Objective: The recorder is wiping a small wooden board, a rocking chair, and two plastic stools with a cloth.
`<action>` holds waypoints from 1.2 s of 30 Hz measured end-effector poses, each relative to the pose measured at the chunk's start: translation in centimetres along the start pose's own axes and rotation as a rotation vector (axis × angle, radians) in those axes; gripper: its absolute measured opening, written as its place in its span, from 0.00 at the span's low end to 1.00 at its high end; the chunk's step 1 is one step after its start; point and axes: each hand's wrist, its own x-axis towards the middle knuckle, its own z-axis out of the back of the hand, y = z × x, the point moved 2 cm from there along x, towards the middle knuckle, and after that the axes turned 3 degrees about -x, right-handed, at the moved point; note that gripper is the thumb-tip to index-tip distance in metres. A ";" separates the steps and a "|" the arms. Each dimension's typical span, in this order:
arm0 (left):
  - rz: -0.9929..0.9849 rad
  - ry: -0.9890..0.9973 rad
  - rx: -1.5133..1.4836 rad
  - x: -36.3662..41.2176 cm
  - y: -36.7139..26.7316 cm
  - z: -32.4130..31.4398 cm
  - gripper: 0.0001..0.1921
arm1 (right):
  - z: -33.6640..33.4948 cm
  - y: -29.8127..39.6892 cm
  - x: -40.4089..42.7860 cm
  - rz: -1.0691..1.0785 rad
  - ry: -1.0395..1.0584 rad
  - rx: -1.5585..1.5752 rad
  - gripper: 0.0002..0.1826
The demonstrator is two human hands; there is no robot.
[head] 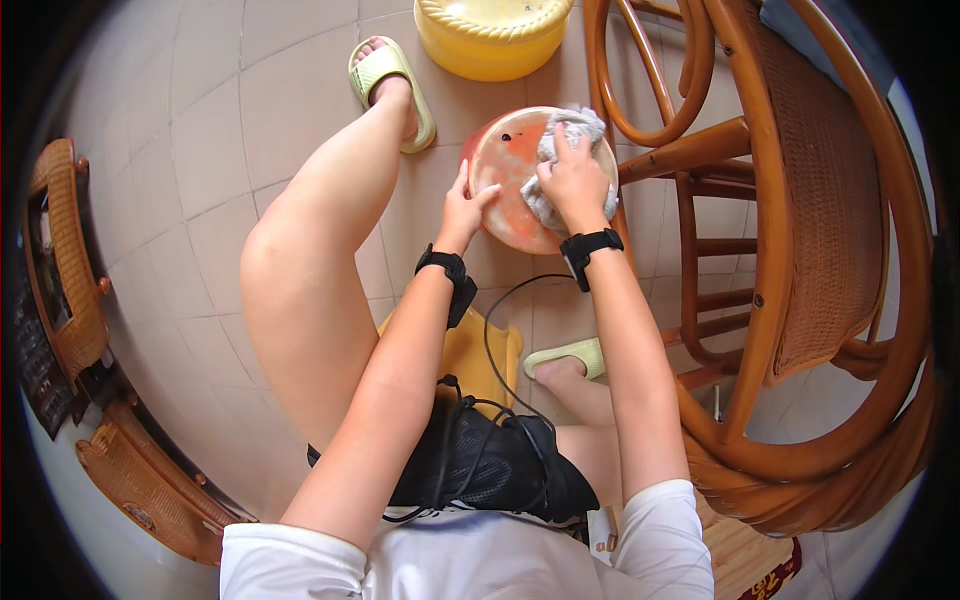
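Observation:
Before me on the tiled floor stands a round plastic stool (504, 161) with a worn, mottled orange and whitish top and a pale rim. A small dark spot or hole shows near its far left side. My left hand (466, 204) grips the stool's near left edge, thumb on the top and fingers along the side. On the right part of the top, my right hand (576, 180) presses a crumpled grey cloth (574, 126), its fingers spread over the fabric. Part of the cloth is hidden under that hand.
A yellow round stool (491, 49) with a rope-patterned rim stands beyond. Close on the right is a rattan chair (750, 300) with curved legs. A black cable (489, 315) loops from near my right wrist to my lap. Yellow plastic (480, 352) shows beneath me; wicker furniture (71, 262) stands left.

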 end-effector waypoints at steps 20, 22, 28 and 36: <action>0.073 0.026 -0.105 -0.8 -1.2 -0.4 0.36 | 0.9 -5.2 -2.8 -0.291 0.109 0.035 0.30; 0.077 0.018 -0.055 -0.8 -1.2 -0.4 0.34 | 0.4 -5.9 -4.3 -0.339 0.129 0.043 0.31; 0.071 0.016 -0.060 -0.8 -1.5 -0.5 0.34 | -0.7 -3.9 -10.6 -0.334 0.182 0.085 0.31; 0.069 0.022 -0.103 -0.9 -1.7 -0.3 0.35 | -1.0 -2.3 -12.1 -0.228 0.271 0.083 0.33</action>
